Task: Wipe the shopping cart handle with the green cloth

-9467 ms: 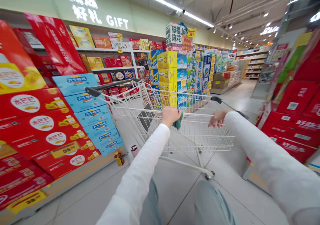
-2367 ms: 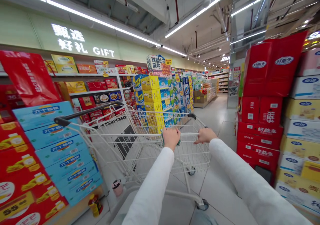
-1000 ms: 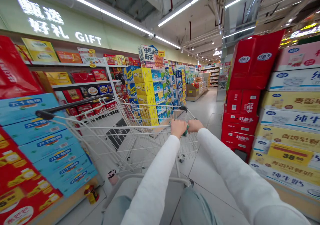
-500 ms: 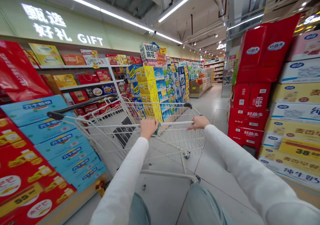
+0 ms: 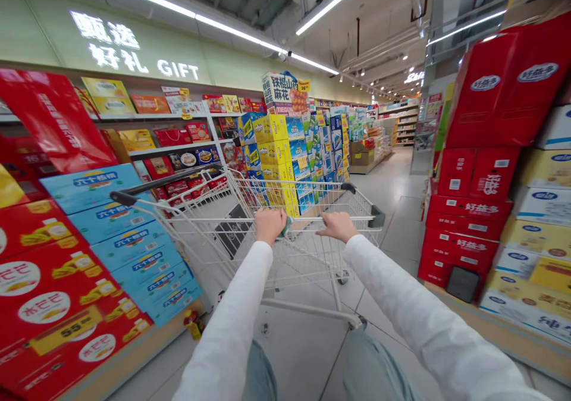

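Note:
A white wire shopping cart (image 5: 307, 252) stands sideways in front of me, its dark handle (image 5: 165, 182) to the left. My left hand (image 5: 270, 226) is closed around the near top rail of the basket. Right beside its fingers is a small green piece (image 5: 285, 227) whose kind I cannot make out. My right hand (image 5: 339, 226) rests on the same rail farther right, its fingers curled over the wire and its thumb pointing left. A dark panel (image 5: 232, 231) shows toward the handle end of the cart.
Red cartons (image 5: 44, 300) and blue cartons (image 5: 138, 246) are stacked at the left. Red boxes (image 5: 473, 210) and milk cartons (image 5: 539, 234) stand at the right. Beyond the cart is a yellow and blue carton display (image 5: 276, 157). A tiled aisle (image 5: 397, 169) runs into the distance.
My right hand has moved left along the rail, closer to my left hand, uncovering the cart's dark corner piece. My left hand keeps its hold. The surroundings have shifted slightly in view.

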Action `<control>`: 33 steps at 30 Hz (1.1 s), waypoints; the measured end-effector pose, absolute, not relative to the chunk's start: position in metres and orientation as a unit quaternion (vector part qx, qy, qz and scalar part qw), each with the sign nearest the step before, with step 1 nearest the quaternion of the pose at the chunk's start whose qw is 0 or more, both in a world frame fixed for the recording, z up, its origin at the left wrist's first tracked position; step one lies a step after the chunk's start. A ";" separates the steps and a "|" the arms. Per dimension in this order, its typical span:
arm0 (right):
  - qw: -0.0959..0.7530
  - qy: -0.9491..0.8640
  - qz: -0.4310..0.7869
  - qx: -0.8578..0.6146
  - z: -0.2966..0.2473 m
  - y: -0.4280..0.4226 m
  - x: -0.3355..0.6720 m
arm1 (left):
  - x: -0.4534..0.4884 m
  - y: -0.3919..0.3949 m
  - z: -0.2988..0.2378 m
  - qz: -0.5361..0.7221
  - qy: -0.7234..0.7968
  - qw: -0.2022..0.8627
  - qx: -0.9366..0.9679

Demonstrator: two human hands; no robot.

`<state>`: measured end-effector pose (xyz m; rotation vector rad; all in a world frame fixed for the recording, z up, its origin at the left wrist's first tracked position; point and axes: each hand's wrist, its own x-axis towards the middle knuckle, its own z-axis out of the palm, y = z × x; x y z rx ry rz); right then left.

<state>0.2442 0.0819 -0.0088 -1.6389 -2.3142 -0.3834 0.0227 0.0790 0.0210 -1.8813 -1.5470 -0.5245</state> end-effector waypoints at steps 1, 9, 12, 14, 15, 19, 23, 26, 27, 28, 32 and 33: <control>0.145 -0.797 -0.134 -0.571 -0.011 0.082 0.243 | 0.023 0.078 0.021 -0.199 -0.584 0.319 -0.719; 0.211 -0.788 -0.182 -0.550 -0.030 0.088 0.254 | -0.034 0.070 0.037 -0.178 -0.605 0.331 -0.702; 0.243 -0.784 -0.217 -0.528 -0.039 0.090 0.253 | -0.082 0.064 0.048 -0.161 -0.643 0.352 -0.661; 0.255 -0.783 -0.227 -0.520 -0.043 0.092 0.253 | -0.104 0.060 0.053 -0.153 -0.653 0.364 -0.646; 0.259 -0.782 -0.228 -0.519 -0.044 0.093 0.252 | -0.110 0.059 0.054 -0.152 -0.656 0.368 -0.641; 0.266 -0.780 -0.223 -0.520 -0.047 0.094 0.252 | -0.107 0.060 0.047 -0.179 -0.674 0.372 -0.613; 0.269 -0.778 -0.216 -0.525 -0.046 0.092 0.253 | -0.082 0.062 0.035 -0.224 -0.678 0.354 -0.604; 0.273 -0.778 -0.211 -0.524 -0.044 0.089 0.255 | -0.055 0.065 0.026 -0.243 -0.665 0.339 -0.619; 0.276 -0.777 -0.212 -0.524 -0.044 0.089 0.256 | -0.043 0.066 0.023 -0.248 -0.656 0.340 -0.627; 0.279 -0.776 -0.215 -0.523 -0.044 0.089 0.258 | -0.031 0.068 0.020 -0.256 -0.645 0.341 -0.634; 0.291 -0.771 -0.243 -0.511 -0.044 0.090 0.262 | 0.020 0.076 0.006 -0.292 -0.615 0.337 -0.651; 0.293 -0.771 -0.250 -0.507 -0.045 0.091 0.263 | 0.029 0.077 0.003 -0.300 -0.608 0.334 -0.655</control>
